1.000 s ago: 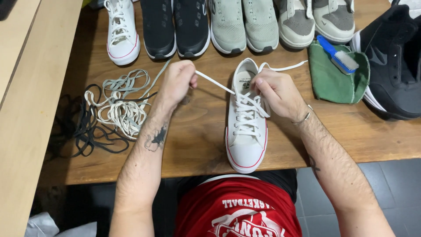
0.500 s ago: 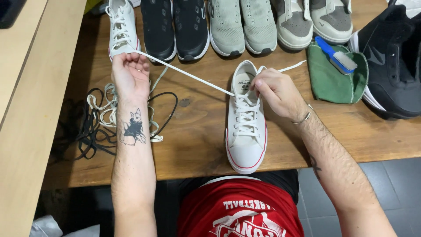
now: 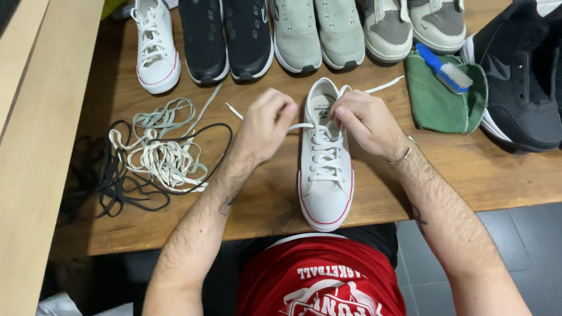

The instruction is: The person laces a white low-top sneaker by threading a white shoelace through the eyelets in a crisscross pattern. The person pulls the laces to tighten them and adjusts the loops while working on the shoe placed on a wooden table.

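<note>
White sneaker (image 3: 325,169) lies between both hands, left hand (image 3: 266,124) and right hand (image 3: 366,122) pinching its lace (image 3: 300,126).

Nine shoes sit on the wooden worktop (image 3: 146,234): two white canvas sneakers with red trim, one (image 3: 325,169) at the front and one (image 3: 153,44) at the back; two black mesh trainers (image 3: 225,38); two pale green knit trainers (image 3: 319,32); two grey-and-cream sneakers (image 3: 413,23); one black high-top (image 3: 518,76). One folded green cloth (image 3: 439,102) carries one blue-handled brush (image 3: 446,69). One tangled heap of loose white, grey and black laces (image 3: 155,155) lies at the left.
</note>
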